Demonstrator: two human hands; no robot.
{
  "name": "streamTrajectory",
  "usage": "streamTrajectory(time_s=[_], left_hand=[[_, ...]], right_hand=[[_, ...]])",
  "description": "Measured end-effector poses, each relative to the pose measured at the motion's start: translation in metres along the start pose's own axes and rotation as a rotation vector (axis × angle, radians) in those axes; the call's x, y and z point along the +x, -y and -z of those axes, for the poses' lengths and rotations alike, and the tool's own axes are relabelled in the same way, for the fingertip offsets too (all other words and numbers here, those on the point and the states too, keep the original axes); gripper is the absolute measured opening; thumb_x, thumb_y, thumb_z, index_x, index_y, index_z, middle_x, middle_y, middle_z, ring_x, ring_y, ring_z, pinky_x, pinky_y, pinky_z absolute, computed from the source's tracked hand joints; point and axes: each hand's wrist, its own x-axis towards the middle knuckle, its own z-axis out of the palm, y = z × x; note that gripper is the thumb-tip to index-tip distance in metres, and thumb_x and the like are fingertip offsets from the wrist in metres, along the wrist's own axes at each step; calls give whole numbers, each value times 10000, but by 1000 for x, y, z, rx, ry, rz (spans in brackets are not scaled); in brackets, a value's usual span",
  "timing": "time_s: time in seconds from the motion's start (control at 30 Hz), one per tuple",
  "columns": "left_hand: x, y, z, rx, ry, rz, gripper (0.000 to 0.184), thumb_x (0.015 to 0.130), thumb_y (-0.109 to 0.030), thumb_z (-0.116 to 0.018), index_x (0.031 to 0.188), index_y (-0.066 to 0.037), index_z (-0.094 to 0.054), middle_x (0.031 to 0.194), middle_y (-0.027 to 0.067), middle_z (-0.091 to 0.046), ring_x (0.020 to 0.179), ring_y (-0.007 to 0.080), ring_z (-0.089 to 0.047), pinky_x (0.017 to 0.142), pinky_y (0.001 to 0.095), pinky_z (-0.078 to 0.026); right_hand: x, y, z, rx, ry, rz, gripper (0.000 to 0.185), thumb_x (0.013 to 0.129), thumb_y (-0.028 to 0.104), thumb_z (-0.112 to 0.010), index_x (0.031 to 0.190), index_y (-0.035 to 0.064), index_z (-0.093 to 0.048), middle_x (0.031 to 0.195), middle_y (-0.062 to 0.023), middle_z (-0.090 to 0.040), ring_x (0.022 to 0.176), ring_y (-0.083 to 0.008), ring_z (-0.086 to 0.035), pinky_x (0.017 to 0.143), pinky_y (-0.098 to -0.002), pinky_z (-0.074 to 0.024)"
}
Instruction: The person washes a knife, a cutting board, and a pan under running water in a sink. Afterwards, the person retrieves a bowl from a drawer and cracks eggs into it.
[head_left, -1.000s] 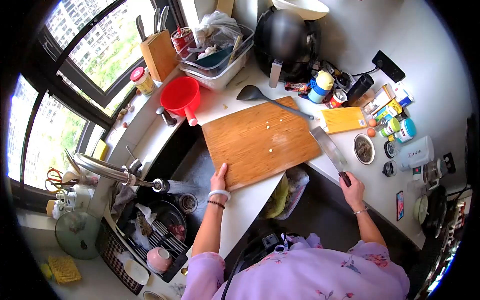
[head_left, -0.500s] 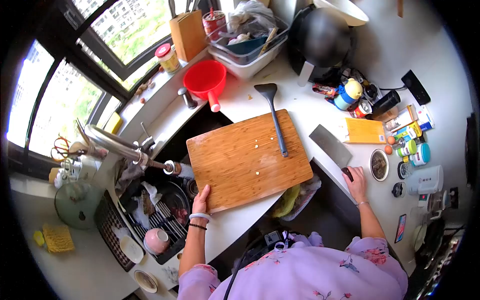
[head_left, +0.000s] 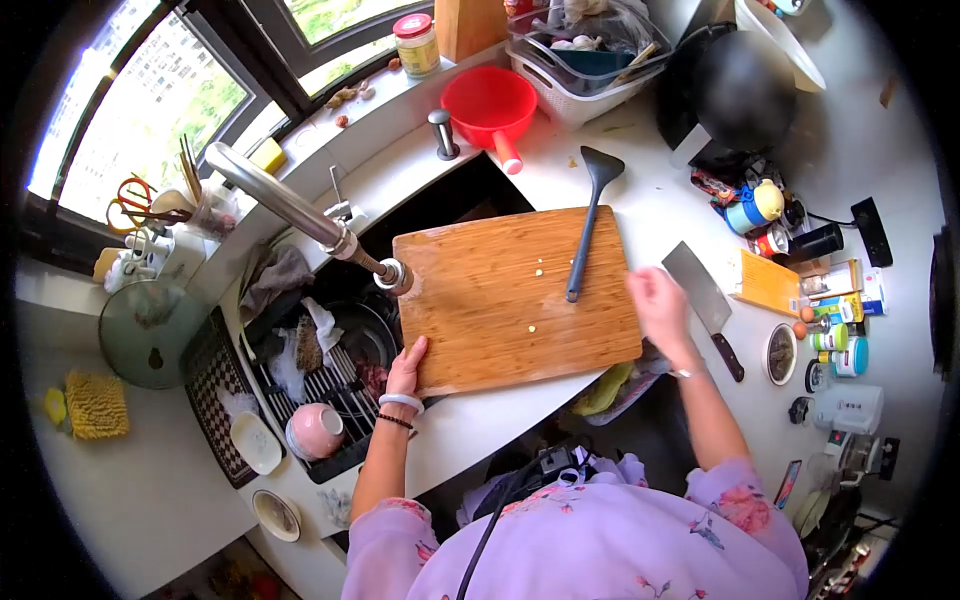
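A wooden cutting board (head_left: 480,320) spans the sink corner and the counter. My left hand (head_left: 405,370) grips its lower left edge, thumb on top and the other fingers out of sight. On the board lie a dark spatula (head_left: 585,235), its handle toward me, and a few small white bits (head_left: 532,328). My right hand (head_left: 660,310), fingers curled and a little blurred, is beside the board's right edge with nothing visible in it. Just right of that hand a cleaver (head_left: 698,285) rests flat on the counter, its dark handle pointing toward me.
A metal faucet (head_left: 285,205) reaches over the board's left side. Behind it are a red strainer or pot (head_left: 490,105) and a white basket (head_left: 585,95). At right stand a bowl (head_left: 780,355), eggs (head_left: 806,315) and several jars. A dish rack with a pink bowl (head_left: 316,430) is at left.
My right hand has let go of the cleaver's handle and moved left to the board's right edge. The cleaver stays on the counter. My left hand keeps its grip; the view has shifted.
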Motion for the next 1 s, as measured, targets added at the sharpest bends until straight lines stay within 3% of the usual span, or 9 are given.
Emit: streamTrajectory(time_s=[0.1, 0.3, 0.47, 0.57, 0.67, 0.73, 0.77, 0.87, 1.0], left_hand=[[-5, 0, 1, 18, -15, -11, 474, 933, -341, -641, 1255, -4, -560, 1158, 85, -652, 1011, 198, -642, 877, 322, -521], [-17, 1, 24, 21, -72, -50, 468, 927, -368, -639, 1245, -30, -574, 1149, 69, -649, 1012, 181, -632, 875, 327, -520], [-28, -8, 56, 2, -58, -70, 492, 944, -353, -625, 1290, -13, -541, 1205, 70, -632, 1045, 173, -620, 910, 317, -500], [-28, -5, 74, -34, -14, -58, 491, 952, -370, -613, 1269, 2, -563, 1189, 63, -639, 1036, 156, -616, 901, 305, -498], [-37, -9, 80, -83, -67, 67, 496, 948, -387, -619, 1232, 20, -595, 1160, 59, -651, 1009, 128, -614, 896, 280, -490], [-48, -13, 82, -170, -59, 87, 471, 950, -369, -620, 1227, 11, -596, 1153, 63, -651, 1002, 130, -615, 893, 275, -490], [-54, -17, 82, -174, -50, 28, 447, 950, -344, -623, 1221, 12, -595, 1151, 67, -649, 1003, 137, -616, 894, 279, -493], [-80, -43, 76, -236, -70, -28, 384, 943, -233, -622, 1227, 20, -567, 1164, 91, -641, 1021, 173, -625, 916, 306, -499], [-112, -75, 70, -379, -93, -50, 372, 945, -160, -589, 1267, 8, -509, 1180, 108, -620, 1045, 213, -624, 927, 330, -516]], right_hand=[[46, 76, -47, -341, 231, -171, 639, 852, 613, -614, 956, -17, -598, 784, -206, -683, 778, -333, -696, 703, -427, -538], [75, 37, -68, -406, 155, -266, 454, 823, 337, -604, 1033, -61, -543, 843, -215, -695, 839, -367, -693, 793, -464, -539], [65, -34, -27, -582, 131, -132, 377, 854, 364, -604, 1063, 58, -538, 906, -201, -681, 887, -355, -671, 786, -496, -503], [46, -20, -32, -763, -109, 240, 411, 872, 387, -611, 1111, 58, -551, 986, -222, -663, 966, -345, -648, 848, -455, -489], [33, 11, -50, -440, 159, 61, 451, 922, 385, -587, 1185, 19, -572, 1097, -190, -655, 1009, -280, -630, 880, -382, -483], [29, 33, -52, 701, 512, -544, 463, 974, 354, -544, 1237, -26, -574, 1131, -133, -655, 973, -203, -624, 866, -327, -490], [30, 47, -51, 813, 568, -580, 432, 1002, 285, -515, 1248, -65, -573, 1137, -107, -653, 973, -147, -608, 859, -292, -487], [37, 39, -86, 452, 739, -403, 409, 1005, 260, -512, 1216, -83, -585, 1091, -109, -669, 958, -147, -614, 848, -289, -487], [33, 41, -146, 617, 779, -442, 377, 1005, 250, -515, 1113, -95, -623, 1015, -78, -681, 887, -136, -613, 809, -288, -484]])
